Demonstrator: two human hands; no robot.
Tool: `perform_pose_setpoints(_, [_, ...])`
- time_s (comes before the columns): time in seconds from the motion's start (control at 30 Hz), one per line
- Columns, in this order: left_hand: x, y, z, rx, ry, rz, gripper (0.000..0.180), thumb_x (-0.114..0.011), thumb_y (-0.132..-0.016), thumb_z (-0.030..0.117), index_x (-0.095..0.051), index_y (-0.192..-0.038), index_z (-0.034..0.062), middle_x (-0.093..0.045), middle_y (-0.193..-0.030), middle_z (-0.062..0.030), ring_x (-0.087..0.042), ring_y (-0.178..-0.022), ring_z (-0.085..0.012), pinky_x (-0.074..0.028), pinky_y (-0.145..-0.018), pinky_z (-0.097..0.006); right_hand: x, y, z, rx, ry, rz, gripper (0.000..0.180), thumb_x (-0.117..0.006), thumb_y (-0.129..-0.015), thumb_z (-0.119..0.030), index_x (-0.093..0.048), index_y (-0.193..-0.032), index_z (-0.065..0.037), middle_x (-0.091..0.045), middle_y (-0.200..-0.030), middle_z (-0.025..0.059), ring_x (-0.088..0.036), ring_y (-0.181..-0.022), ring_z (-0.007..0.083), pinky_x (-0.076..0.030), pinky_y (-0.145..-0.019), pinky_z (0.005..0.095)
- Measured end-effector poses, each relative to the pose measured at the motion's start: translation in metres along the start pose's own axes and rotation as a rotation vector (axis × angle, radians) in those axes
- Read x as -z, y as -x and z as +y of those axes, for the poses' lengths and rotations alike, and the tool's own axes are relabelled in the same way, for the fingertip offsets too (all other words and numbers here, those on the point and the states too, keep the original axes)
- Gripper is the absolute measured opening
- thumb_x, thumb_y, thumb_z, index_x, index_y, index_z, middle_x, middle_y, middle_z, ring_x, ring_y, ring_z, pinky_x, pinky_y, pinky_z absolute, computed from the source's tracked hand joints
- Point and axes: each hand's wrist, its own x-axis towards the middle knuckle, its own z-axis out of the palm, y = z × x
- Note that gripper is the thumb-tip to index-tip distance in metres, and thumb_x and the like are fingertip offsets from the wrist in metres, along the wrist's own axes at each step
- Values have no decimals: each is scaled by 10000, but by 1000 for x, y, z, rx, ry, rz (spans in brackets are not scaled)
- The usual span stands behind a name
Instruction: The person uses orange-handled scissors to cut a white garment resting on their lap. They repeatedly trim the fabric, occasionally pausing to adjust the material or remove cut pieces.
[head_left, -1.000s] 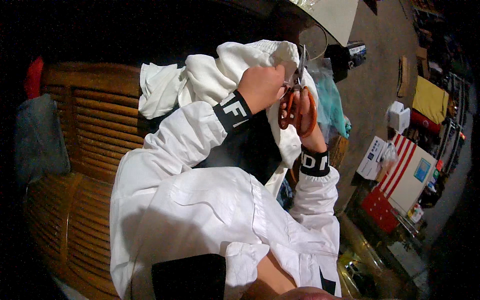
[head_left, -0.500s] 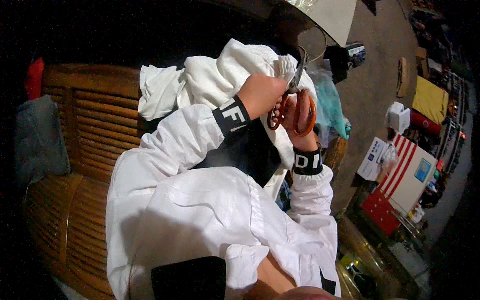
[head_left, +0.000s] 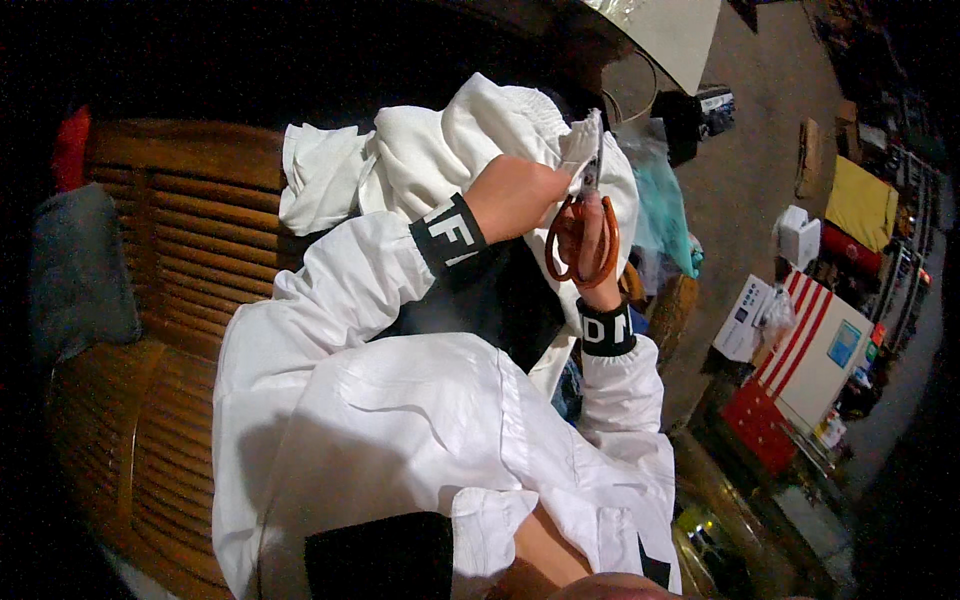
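Observation:
A white garment (head_left: pixel 425 150) with a gathered elastic edge lies bunched over my lap. My left hand (head_left: pixel 520 195) pinches a piece of its white cloth near the gathered edge. In my right hand (head_left: pixel 598 270) is a pair of scissors (head_left: pixel 608 235) with orange-brown looped handles, my fingers through the loops. The metal blades point away from me and lie right against the pinched cloth, close together. Some of the left fingertips are hidden behind the cloth and the handles.
At left is a slatted wooden bench (head_left: pixel 210 215) with a grey cloth (head_left: pixel 85 270) over its arm. A teal plastic bag (head_left: pixel 665 205) lies right of my hands. On the floor farther right are a red-and-white striped box (head_left: pixel 815 340) and a yellow cloth (head_left: pixel 862 200).
The scissor blades have closed and the handle loops have come together. My right hand has shifted slightly left and nearer me; the pinched cloth now stands up beside the blades.

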Motion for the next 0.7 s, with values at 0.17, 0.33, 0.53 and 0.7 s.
perform_pose_setpoints(0.17, [-3, 11, -3, -106, 59, -27, 125, -578, -778, 188, -552, -855, 93, -595, -645, -145, -607, -629, -352, -459, -525, -446, 5, -1, 24, -37, -235, -115, 375, -374, -961, -394, -486, -1009, -39, -531, -868, 45, -517, -763, 153, -440, -682, 291])
perform_pose_setpoints(0.33, [4, 20, 4, 7, 82, -17, 118, -573, -791, 191, -548, -854, 95, -597, -666, -132, -603, -633, -342, -462, -541, -436, -2, 11, -13, -157, -429, -244, 647, -290, -874, -663, -488, -936, -50, -475, -795, 36, -481, -694, 159, -393, -690, 295])
perform_pose_setpoints(0.53, [5, 23, 3, -163, 124, -28, 109, -606, -748, 141, -561, -824, 78, -597, -652, -141, -611, -633, -333, -471, -544, -425, 0, 13, -17, -55, -279, -157, 641, -319, -888, -637, -534, -893, -33, -517, -756, 49, -483, -702, 156, -384, -690, 299])
perform_pose_setpoints(0.7, [11, 19, 5, -187, 71, -88, 144, -605, -720, 115, -543, -845, 80, -577, -620, -135, -596, -606, -350, -457, -525, -433, -2, 9, -4, -24, -413, -95, 448, -361, -943, -518, -461, -839, -93, -485, -692, 25, -482, -578, 136, -394, -526, 258])
